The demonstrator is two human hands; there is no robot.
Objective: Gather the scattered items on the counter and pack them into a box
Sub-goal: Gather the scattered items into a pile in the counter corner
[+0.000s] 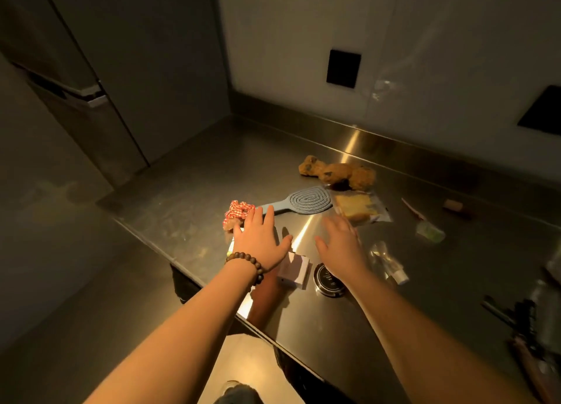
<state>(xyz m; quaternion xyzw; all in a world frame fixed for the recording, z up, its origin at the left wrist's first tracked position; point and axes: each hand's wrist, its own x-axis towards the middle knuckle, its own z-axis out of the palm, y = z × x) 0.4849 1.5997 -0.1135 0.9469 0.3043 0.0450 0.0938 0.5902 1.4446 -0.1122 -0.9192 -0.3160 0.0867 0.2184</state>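
Nearest, at the right edge of the steel counter (194, 179): a dark jumble of tools (516, 318), too blurred to name. Then two bare forearms reaching out over the counter's front edge. On the left wrist, a wooden bead bracelet (247, 264). Below the wrists, a small pale box (294, 268) and just right of it a round black tin (326, 279), partly under the right wrist. Right of the tin, a small clear bottle with a white cap (390, 265), lying on its side.

Left hand (261, 239) held flat, fingers (267, 215) straight and spread, holding nothing, fingertips over the handle of a blue-grey hairbrush (306, 201) and just beside a red-and-white checked scrunchie (238, 213). Right hand (341, 245) blurred, fingers apart and relaxed, also holding nothing, hovering near a clear pouch with something yellow inside (359, 207).

Farther right, a small greenish clear packet (429, 232), a thin pink stick (411, 207) and a cork (452, 204), well apart from the hands. Behind the brush head, a brown plush toy (337, 172) lying across the way to the back wall. On that wall, two black plates (343, 69). At far left, a tall grey refrigerator (91, 78).
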